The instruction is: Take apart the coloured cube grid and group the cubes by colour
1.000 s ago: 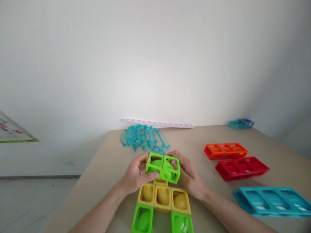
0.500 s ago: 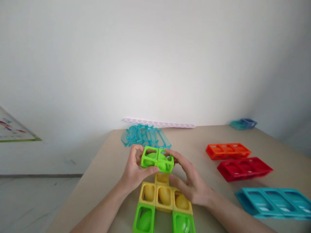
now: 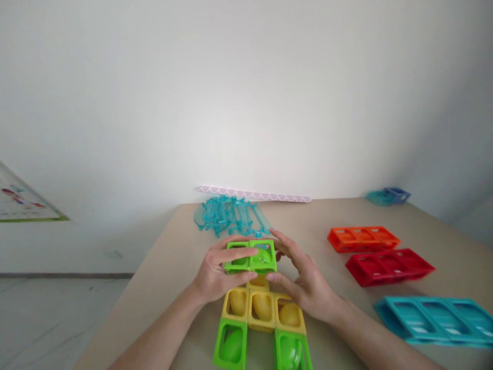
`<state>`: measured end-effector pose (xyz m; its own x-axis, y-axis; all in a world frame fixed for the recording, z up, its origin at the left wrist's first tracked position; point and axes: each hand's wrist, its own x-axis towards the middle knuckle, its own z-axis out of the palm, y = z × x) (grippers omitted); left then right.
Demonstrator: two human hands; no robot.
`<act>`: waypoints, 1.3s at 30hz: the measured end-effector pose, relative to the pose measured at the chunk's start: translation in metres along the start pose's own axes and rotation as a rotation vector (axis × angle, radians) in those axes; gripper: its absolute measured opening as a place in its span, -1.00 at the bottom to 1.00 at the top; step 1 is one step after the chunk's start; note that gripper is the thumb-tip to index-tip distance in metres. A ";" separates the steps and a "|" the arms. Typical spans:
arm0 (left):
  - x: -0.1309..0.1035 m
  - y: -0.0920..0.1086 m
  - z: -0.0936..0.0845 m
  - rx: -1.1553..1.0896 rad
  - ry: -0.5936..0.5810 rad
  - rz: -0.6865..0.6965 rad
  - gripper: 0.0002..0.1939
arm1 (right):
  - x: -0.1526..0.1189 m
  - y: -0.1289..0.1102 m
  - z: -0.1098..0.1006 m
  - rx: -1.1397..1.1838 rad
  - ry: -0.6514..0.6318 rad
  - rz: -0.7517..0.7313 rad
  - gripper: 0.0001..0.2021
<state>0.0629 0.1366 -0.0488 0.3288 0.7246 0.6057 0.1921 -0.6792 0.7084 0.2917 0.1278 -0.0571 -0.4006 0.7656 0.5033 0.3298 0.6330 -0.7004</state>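
Two joined bright green cube blocks (image 3: 263, 257) with open window sides are gripped between both hands at the far end of a yellow and green block shape. My left hand (image 3: 219, 267) is closed on their left side, its index finger lying across the top. Around their right side curls my right hand (image 3: 304, 277), thumb near the front lower edge. Just below sit the yellow blocks (image 3: 262, 310), a row of three with one more behind the middle. A green block (image 3: 231, 344) joins the row at front left, another green block (image 3: 291, 352) at front right.
On the right of the table (image 3: 162, 272) lie an orange triple block (image 3: 364, 238), a red one (image 3: 390, 267) and a teal one (image 3: 439, 319). Clear blue pieces (image 3: 231, 215) are heaped at the back, before a patterned strip (image 3: 254, 195). A dark blue block (image 3: 396, 195) stands far right.
The green pair has come down slightly toward the yellow block behind the row. My left index finger now lies over its top, and my right thumb has moved up to its front edge.
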 end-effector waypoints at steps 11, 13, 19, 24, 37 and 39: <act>0.000 -0.019 -0.006 -0.241 0.452 -0.256 -0.70 | 0.010 -0.017 -0.035 -0.163 -0.371 0.079 -0.68; -0.001 -0.021 -0.007 -0.248 0.483 -0.271 -0.70 | 0.010 -0.018 -0.043 -0.191 -0.538 0.160 -0.60; -0.005 -0.019 -0.005 -0.225 0.451 -0.311 -0.70 | 0.009 -0.009 -0.031 -0.078 -0.548 0.309 -0.71; -0.005 -0.006 -0.003 -0.229 0.326 -0.223 -0.73 | 0.005 -0.005 -0.004 -0.012 -0.250 0.383 -0.72; 0.007 -0.001 -0.021 0.073 0.095 -0.344 -0.76 | -0.002 -0.010 -0.005 0.190 -0.332 0.156 -0.13; 0.008 0.000 -0.024 0.065 0.104 -0.319 -0.75 | -0.002 -0.009 -0.002 0.125 -0.296 0.201 -0.24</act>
<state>0.0431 0.1450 -0.0356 0.1473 0.9075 0.3934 0.3294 -0.4201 0.8456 0.2915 0.1211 -0.0507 -0.5740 0.7956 0.1940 0.3275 0.4402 -0.8361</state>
